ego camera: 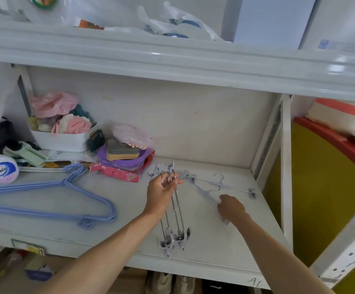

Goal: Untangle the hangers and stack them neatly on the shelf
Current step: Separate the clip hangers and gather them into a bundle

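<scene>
The white shelf point(204, 236) spans the middle of the frame; its painted surface is flat and faintly scuffed. At the left of the frame lies a stack of blue wire hangers point(51, 200), thin, coated and nested, apparently already sorted. At centre, the left hand point(161, 193) grasps a bundle of grey clip hangers point(175, 211) by the metal hooks, fingers curled round them; the bars run toward the lower edge of the frame, with plastic clips clustered at both ends. Gathering the hooks likely keeps the bars aligned for stacking. At centre right, the right hand point(231, 206) rests on a loose clip hanger point(206, 193) that lies diagonally; its fingers curl down at the bar, but whether they close round it cannot be told. A second loose clip hanger point(221, 184) lies crosswise just above, its bar crossing the diagonal one, so separation is probably still required.
</scene>
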